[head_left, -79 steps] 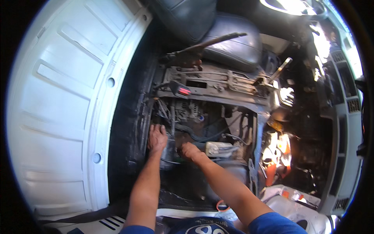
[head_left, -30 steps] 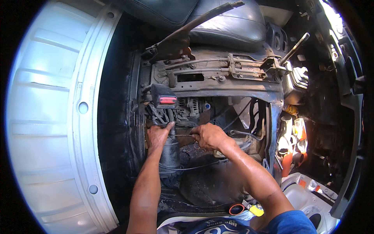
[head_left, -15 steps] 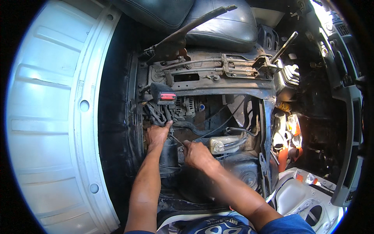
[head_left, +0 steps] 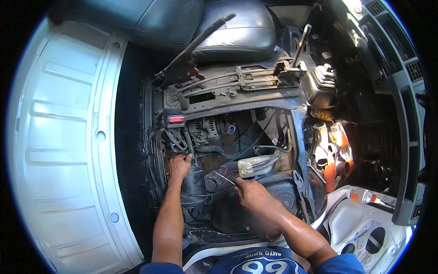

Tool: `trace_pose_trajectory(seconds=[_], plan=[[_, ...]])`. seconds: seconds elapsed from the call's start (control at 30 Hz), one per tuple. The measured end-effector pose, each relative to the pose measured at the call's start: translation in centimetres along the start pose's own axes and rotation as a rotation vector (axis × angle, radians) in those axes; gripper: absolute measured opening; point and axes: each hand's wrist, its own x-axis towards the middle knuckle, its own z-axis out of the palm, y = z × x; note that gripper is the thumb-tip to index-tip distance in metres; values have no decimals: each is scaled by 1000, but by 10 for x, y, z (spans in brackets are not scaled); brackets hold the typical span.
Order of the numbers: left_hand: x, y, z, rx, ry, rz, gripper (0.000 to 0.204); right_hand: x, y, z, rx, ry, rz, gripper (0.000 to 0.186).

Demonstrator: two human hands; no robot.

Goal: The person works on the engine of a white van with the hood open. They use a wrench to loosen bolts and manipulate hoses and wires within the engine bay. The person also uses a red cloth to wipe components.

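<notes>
My left hand (head_left: 179, 168) is closed at the lower end of a black hose (head_left: 188, 139), its thumb pressed on the hose just above a dark cylindrical canister (head_left: 193, 183). Most of its fingers are hidden behind the hand. In my right hand (head_left: 256, 197), closed, is a slim metal screwdriver (head_left: 225, 178); its handle is covered by the palm. The shaft points up and left, with its tip apart from the hose and the left hand. Just beyond the right hand sits a whitish plastic reservoir (head_left: 251, 167) with hoses over it.
A ribbed alternator (head_left: 204, 130) lies deeper in the engine bay. Across its far side runs a metal crossmember (head_left: 255, 98) with cables and an upright lever (head_left: 301, 44). A seat-belt buckle (head_left: 175, 119) hangs at left. Bottles (head_left: 321, 141) stand on the right; black seats (head_left: 235, 32) are tipped back.
The screwdriver's tip has come away from beside my left thumb as my right hand drew back to the right. My left hand stays at the hose. The whole view has shifted and turned slightly.
</notes>
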Motion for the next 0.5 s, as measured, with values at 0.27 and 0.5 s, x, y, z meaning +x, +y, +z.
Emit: trace_pose_trajectory(seconds=[0.27,0.5], plan=[[-36,-1,29,-54,349,-164,69,-40,21,-37,224,154,38,23],[-18,-1,28,43,292,-152,63,-84,86,-96,271,602,-91,34]])
